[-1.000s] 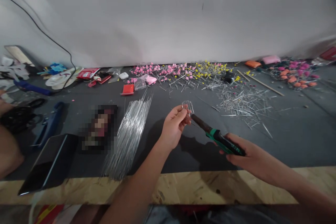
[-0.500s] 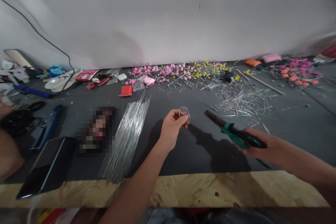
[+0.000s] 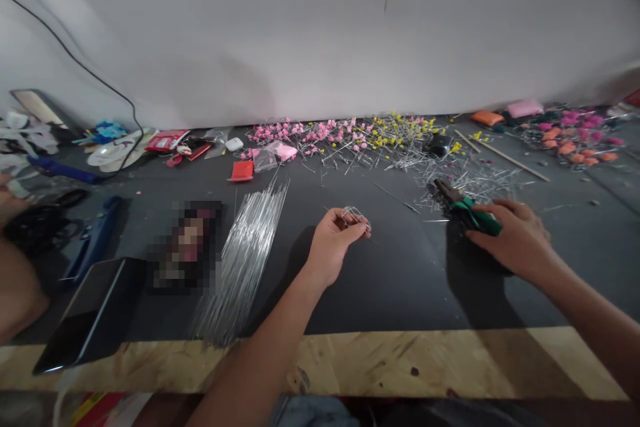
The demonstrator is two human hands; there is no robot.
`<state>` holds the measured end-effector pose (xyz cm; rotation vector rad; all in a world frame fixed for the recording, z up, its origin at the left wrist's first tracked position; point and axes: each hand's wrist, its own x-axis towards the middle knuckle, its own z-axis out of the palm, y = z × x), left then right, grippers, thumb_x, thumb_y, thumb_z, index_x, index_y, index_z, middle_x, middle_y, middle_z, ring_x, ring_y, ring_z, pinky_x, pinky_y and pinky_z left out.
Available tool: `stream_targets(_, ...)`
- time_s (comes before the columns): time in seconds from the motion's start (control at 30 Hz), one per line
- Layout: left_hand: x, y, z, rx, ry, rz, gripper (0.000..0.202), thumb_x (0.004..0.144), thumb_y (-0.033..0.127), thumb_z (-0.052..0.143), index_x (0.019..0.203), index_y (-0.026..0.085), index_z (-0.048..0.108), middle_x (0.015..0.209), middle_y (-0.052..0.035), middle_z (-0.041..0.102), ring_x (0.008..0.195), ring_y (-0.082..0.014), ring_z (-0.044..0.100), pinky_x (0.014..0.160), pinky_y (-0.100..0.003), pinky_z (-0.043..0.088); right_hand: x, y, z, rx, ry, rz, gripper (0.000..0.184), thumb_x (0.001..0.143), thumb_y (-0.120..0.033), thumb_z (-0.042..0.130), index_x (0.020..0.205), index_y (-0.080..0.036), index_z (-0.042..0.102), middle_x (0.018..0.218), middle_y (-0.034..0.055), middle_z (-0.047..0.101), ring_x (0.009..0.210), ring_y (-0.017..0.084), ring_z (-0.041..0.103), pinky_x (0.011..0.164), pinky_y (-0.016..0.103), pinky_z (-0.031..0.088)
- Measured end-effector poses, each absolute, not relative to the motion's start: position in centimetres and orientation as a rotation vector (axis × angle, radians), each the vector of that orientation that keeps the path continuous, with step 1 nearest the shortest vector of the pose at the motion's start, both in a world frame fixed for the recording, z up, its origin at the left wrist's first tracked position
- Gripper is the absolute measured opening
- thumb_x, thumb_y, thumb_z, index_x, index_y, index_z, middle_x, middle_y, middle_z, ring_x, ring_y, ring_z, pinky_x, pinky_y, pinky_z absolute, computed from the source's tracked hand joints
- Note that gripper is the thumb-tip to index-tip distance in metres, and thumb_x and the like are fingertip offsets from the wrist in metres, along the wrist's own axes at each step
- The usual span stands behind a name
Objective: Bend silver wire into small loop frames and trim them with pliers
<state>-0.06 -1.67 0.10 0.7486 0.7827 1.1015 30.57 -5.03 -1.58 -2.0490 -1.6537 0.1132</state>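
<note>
My left hand [image 3: 333,243] is closed in a pinch on a small bent wire loop [image 3: 356,216], held just above the dark mat [image 3: 395,273] in the middle. My right hand [image 3: 515,240] grips green-handled pliers [image 3: 463,208] further right, low over the mat. The jaws point toward a scattered heap of cut wire pieces [image 3: 470,180]. A fanned bundle of long straight wires [image 3: 245,253] lies left of my left hand.
Pink and yellow bead-tipped wires [image 3: 350,133] lie along the wall, orange and pink pieces [image 3: 575,140] at far right. A wooden stick [image 3: 505,157], red packets [image 3: 243,170], a tablet [image 3: 95,313], blue tools [image 3: 97,233] and another person's arm [image 3: 15,280] lie about the mat. The table's plywood edge [image 3: 375,363] runs along the front.
My right hand has carried the pliers away from the wire loop, to the right and down onto the mat near the cut wires. My left hand kept the loop and lowered slightly.
</note>
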Motion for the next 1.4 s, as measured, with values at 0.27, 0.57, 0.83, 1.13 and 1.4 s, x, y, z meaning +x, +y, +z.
stream_targets(0.27, 0.0, -2.0, 0.3, 0.712, 0.673, 1.062, 0.024, 0.065, 0.008, 0.067, 0.068, 0.016, 0.044, 0.08, 0.0002, 0.065, 0.083, -0.0123, 0.061, 0.083, -0.03, 0.042, 17.9, -5.6, 1.5, -1.562, -1.487, 0.953, 0.04, 0.073, -0.04, 0.062, 0.109, -0.023, 0.056, 0.099, 0.0067, 0.061, 0.082, 0.019, 0.058, 0.074, 0.034, 0.048)
stream_targets(0.57, -0.2, -1.7, 0.1, 0.672, 0.687, 1.146, 0.021, 0.065, 0.009, 0.067, 0.067, 0.016, 0.047, 0.081, 0.0026, 0.065, 0.081, -0.008, 0.059, 0.084, -0.026, 0.04, 13.3, -3.5, 0.6, -1.292, -1.218, 1.12, 0.02, 0.075, -0.036, 0.061, 0.087, -0.021, 0.064, 0.086, 0.0032, 0.067, 0.08, 0.016, 0.06, 0.074, 0.029, 0.047)
stream_targets(0.83, -0.9, -0.5, -0.4, 1.033, 0.995, 1.176, 0.021, 0.072, 0.025, 0.064, 0.092, 0.018, 0.06, 0.084, -0.0032, 0.067, 0.081, -0.0142, 0.061, 0.077, -0.029, 0.045, 14.0, -2.8, 0.3, -1.388, -1.154, 1.134, 0.022, 0.073, -0.038, 0.062, 0.085, -0.019, 0.065, 0.068, 0.0003, 0.064, 0.065, 0.013, 0.058, 0.065, 0.027, 0.045)
stream_targets(1.13, -1.9, -0.2, -0.6, 1.484, 1.214, 1.049, 0.018, 0.075, 0.03, 0.06, 0.09, 0.021, 0.064, 0.083, -0.003, 0.066, 0.078, -0.016, 0.061, 0.073, -0.028, 0.046, 14.6, -2.5, -0.4, -1.469, -1.206, 1.135, 0.024, 0.073, -0.039, 0.058, 0.083, -0.018, 0.065, 0.062, -0.0001, 0.059, 0.06, 0.013, 0.054, 0.059, 0.026, 0.042)
stream_targets(1.4, -1.8, -0.2, -0.4, 1.758, 1.268, 1.08, 0.015, 0.075, 0.026, 0.059, 0.087, 0.024, 0.067, 0.082, -0.0019, 0.068, 0.074, -0.0166, 0.06, 0.072, -0.028, 0.044, 14.7, -2.3, -0.8, -1.46, -1.185, 1.16, 0.024, 0.074, -0.038, 0.058, 0.087, -0.019, 0.065, 0.066, 0.0009, 0.061, 0.063, 0.015, 0.056, 0.063, 0.028, 0.044)
